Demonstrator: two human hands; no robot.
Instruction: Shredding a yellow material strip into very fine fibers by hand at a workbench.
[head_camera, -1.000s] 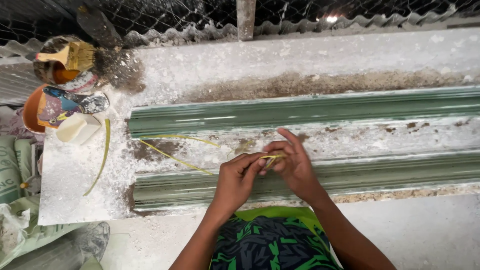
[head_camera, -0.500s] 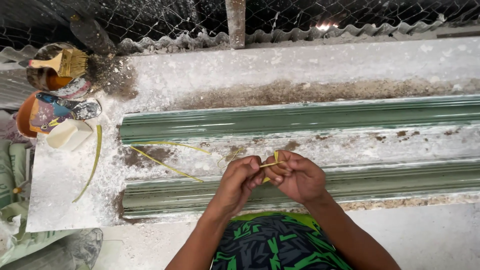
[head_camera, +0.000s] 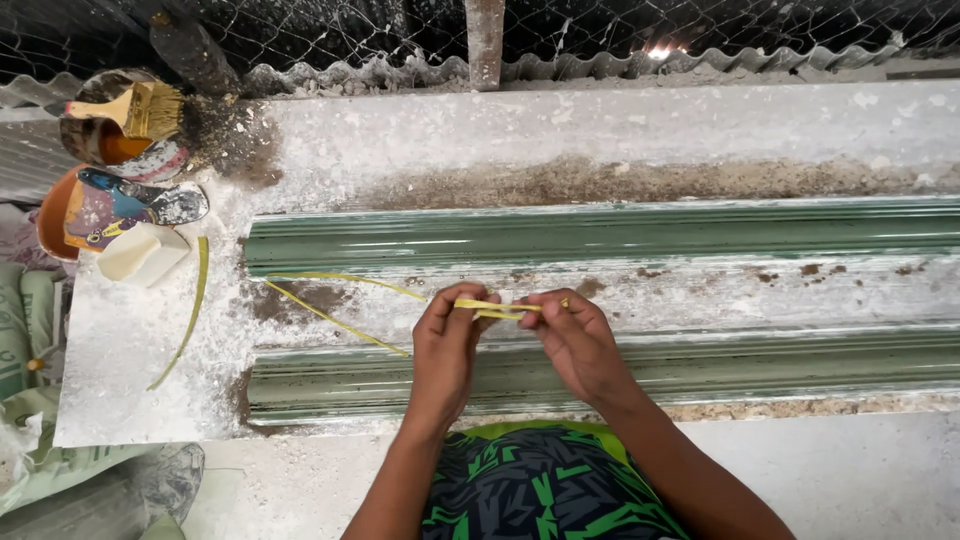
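We hold a yellow strip (head_camera: 497, 307) between both hands over the middle of the long green mould (head_camera: 620, 300), which we take as our landmark. Our left hand (head_camera: 447, 345) is closed, thumb and fingertips pinching the strip near its left part; our right hand (head_camera: 577, 340) is closed too, its fingers pinching the strip just to the right, so the short stretch between the two hands runs taut and nearly level. From the left hand, two thin yellow tails of the strip trail leftward across the mould's pale, dusty centre channel, one curving up toward the mould's far green ridge, the other slanting toward its left end. The mould lies lengthwise across a white, powder-covered tabletop (head_camera: 600, 130), with glossy green ridges along its far and near sides. Beyond the mould's left end another yellow strip (head_camera: 185, 315) lies loose on the tabletop, bent in a long curve. Farther left of the mould, near the tabletop's corner, sit a pale block (head_camera: 143, 254), an orange bowl (head_camera: 52, 215) with a dusty scraper (head_camera: 150, 205) across it, and a tin (head_camera: 100, 135) with a brush (head_camera: 135, 108) resting on top. Behind the mould, past the tabletop's far edge, runs wire mesh (head_camera: 350, 30) with a post (head_camera: 485, 40). Nearer than the mould, at the bottom, our patterned green and black clothing (head_camera: 540, 485) shows.
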